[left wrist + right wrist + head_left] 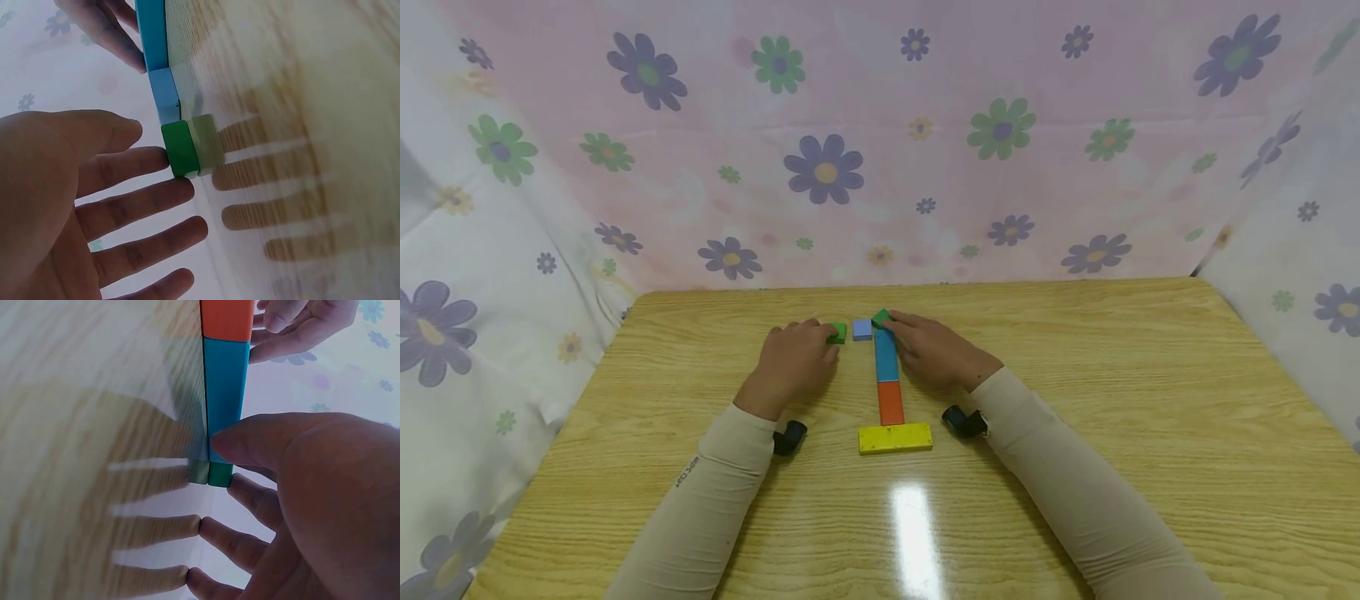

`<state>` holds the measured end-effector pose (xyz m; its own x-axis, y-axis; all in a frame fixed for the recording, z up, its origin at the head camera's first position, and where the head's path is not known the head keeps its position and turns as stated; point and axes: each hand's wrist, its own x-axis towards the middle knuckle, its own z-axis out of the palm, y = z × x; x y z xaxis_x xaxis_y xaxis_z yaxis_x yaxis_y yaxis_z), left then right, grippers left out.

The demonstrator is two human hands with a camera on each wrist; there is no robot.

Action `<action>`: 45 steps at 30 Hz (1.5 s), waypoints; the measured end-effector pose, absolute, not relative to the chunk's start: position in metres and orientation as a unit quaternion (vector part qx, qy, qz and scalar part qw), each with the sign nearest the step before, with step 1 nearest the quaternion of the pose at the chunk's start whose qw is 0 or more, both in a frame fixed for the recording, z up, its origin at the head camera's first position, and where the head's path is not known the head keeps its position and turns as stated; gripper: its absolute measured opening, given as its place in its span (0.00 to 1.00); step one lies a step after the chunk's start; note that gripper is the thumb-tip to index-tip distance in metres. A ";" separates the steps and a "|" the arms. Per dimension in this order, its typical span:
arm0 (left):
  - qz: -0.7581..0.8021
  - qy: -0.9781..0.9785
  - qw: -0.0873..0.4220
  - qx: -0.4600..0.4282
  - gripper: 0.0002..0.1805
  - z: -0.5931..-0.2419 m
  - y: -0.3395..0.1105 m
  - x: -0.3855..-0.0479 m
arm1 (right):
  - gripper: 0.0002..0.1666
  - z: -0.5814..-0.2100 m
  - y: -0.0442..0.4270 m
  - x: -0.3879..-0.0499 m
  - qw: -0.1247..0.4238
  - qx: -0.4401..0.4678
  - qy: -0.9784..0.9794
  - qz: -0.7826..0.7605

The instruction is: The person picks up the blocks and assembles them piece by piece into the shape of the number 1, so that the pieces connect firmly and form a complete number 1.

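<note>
Toy blocks lie on the wooden table. My left hand (797, 358) reaches a small green block (179, 149); two extended fingers touch it while the thumb stands apart. Beside that block sits a small light-blue block (862, 331). My right hand (936, 350) is at a second small green block (881, 318), turned at an angle, its fingertips touching it. The right thumb (244, 445) overlaps the end of a blue block (887, 357) in the right wrist view, and part of the right index finger is hidden behind it. No firm pinch shows.
A red-orange block (891, 403) continues the line from the blue block towards me, ending at a crosswise yellow block (895, 438). The wooden table (1112, 400) meets a flowered cloth (850, 100) at its far edge. Black wrist devices (964, 422) are on both arms.
</note>
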<state>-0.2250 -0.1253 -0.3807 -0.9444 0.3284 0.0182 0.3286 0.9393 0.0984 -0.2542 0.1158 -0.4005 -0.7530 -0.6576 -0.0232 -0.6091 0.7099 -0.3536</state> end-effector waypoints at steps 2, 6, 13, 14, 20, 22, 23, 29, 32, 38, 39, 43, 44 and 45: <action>-0.052 -0.985 -0.001 -0.167 0.19 -0.381 -0.125 -0.225 | 0.30 -0.400 0.116 -0.254 0.075 -0.342 0.922 -0.165; -0.059 -0.983 -0.002 -0.171 0.18 -0.381 -0.124 -0.226 | 0.30 -0.401 0.116 -0.254 0.070 -0.344 0.922 -0.162; -0.060 -0.982 -0.004 -0.182 0.16 -0.380 -0.124 -0.227 | 0.31 -0.401 0.116 -0.254 0.071 -0.342 0.923 -0.162; -0.059 -0.981 -0.003 -0.183 0.16 -0.380 -0.124 -0.227 | 0.31 -0.401 0.116 -0.254 0.071 -0.342 0.923 -0.162; -0.058 -0.980 0.004 -0.192 0.15 -0.379 -0.123 -0.227 | 0.31 -0.400 0.116 -0.254 0.071 -0.342 0.923 -0.159; -0.058 -0.979 0.006 -0.194 0.15 -0.380 -0.123 -0.227 | 0.31 -0.400 0.115 -0.254 0.069 -0.343 0.923 -0.160; -0.058 -0.979 0.006 -0.195 0.15 -0.380 -0.123 -0.227 | 0.31 -0.399 0.115 -0.254 0.068 -0.343 0.923 -0.161; -0.054 -0.979 0.001 -0.195 0.16 -0.379 -0.122 -0.227 | 0.31 -0.399 0.115 -0.253 0.065 -0.344 0.923 -0.163; -0.054 -0.980 -0.004 -0.194 0.16 -0.378 -0.121 -0.226 | 0.31 -0.399 0.115 -0.253 0.065 -0.344 0.923 -0.163; -0.053 -0.980 -0.006 -0.194 0.17 -0.378 -0.121 -0.227 | 0.31 -0.398 0.115 -0.253 0.069 -0.341 0.924 -0.159; -0.053 -0.979 -0.006 -0.194 0.17 -0.378 -0.121 -0.227 | 0.31 -0.398 0.115 -0.253 0.071 -0.339 0.925 -0.158; -0.054 -0.979 -0.006 -0.196 0.17 -0.378 -0.121 -0.226 | 0.31 -0.398 0.114 -0.253 0.075 -0.334 0.926 -0.159; -0.055 -0.979 -0.005 -0.197 0.17 -0.379 -0.121 -0.226 | 0.31 -0.398 0.114 -0.253 0.076 -0.333 0.926 -0.161; -0.057 -0.979 -0.004 -0.197 0.17 -0.379 -0.121 -0.226 | 0.31 -0.399 0.114 -0.253 0.077 -0.333 0.926 -0.162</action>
<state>-0.2257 -0.1214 -0.3789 -0.9221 0.3866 0.0139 0.3857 0.9158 0.1124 -0.2534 0.1143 -0.3985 -0.7668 -0.6410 -0.0341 -0.5913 0.7260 -0.3511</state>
